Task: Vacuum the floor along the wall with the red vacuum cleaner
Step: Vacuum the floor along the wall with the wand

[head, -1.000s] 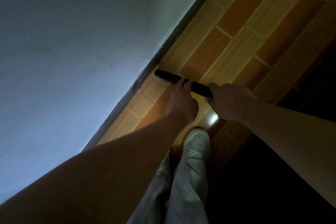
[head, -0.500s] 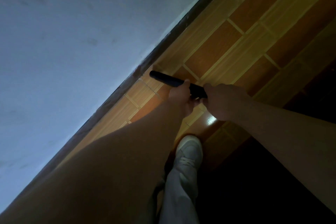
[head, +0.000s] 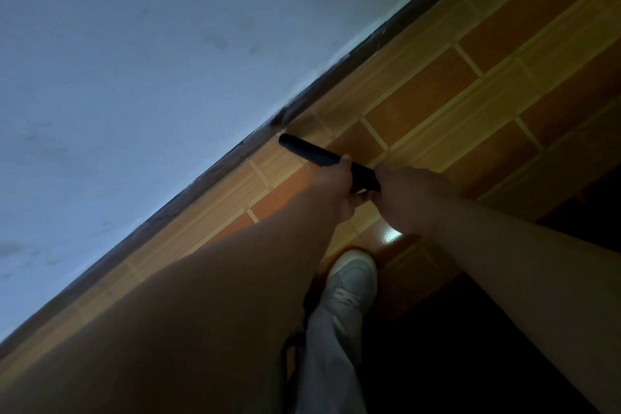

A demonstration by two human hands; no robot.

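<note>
A black vacuum tube [head: 312, 152] slants from my hands toward the dark skirting [head: 322, 91] at the foot of the wall; its open end almost touches the skirting. My left hand [head: 339, 185] grips the tube at its middle. My right hand [head: 403, 198] grips the tube's near end, right behind the left. The red body of the vacuum cleaner is out of sight.
The pale wall [head: 151, 60] fills the upper left. An orange and tan tiled floor [head: 437, 94] runs along it to the upper right. My white shoe [head: 353, 276] and light trouser leg stand just behind the hands. The lower right lies in deep shadow.
The tube's end has slid along the skirting a little toward the upper right, and both hands followed. My left fingers, straight on the tube a second ago, now curl round it.
</note>
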